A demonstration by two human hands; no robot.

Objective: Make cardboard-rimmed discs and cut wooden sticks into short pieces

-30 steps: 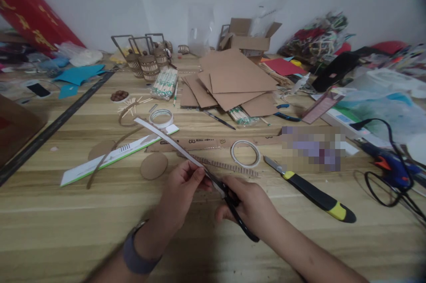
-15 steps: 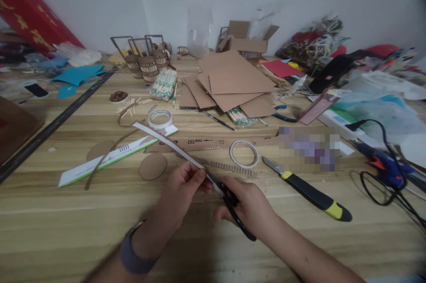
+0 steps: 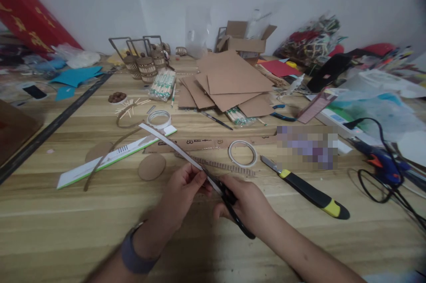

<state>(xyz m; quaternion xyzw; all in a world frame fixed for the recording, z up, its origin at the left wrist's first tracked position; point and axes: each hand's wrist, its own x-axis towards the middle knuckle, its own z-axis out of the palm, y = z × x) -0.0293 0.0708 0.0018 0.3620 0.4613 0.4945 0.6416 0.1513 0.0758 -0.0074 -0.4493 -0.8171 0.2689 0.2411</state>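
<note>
A long white strip (image 3: 173,143) is pinched in my left hand (image 3: 187,186), its far end reaching up and left over the table. My right hand (image 3: 248,198) grips black scissors (image 3: 238,221), whose blades lie along the strip just right of my left fingertips. Beyond both hands lie a ridged cardboard strip (image 3: 229,167) and a roll of tape (image 3: 242,153). Left of my left hand is a round cardboard disc (image 3: 152,167). A yellow and black utility knife (image 3: 309,192) rests to the right of my right hand.
Cardboard sheets (image 3: 233,79) are piled at the back centre. Small slatted buckets (image 3: 147,69) stand back left, beside bagged sticks (image 3: 163,84). A green-edged white strip (image 3: 109,156) lies left. At right are a blue glue gun (image 3: 386,167) with a black cable and plastic bags (image 3: 386,112).
The far end of the white strip has shifted slightly right. Both hands keep nearly the same place and hold; the whole view has shifted a little.
</note>
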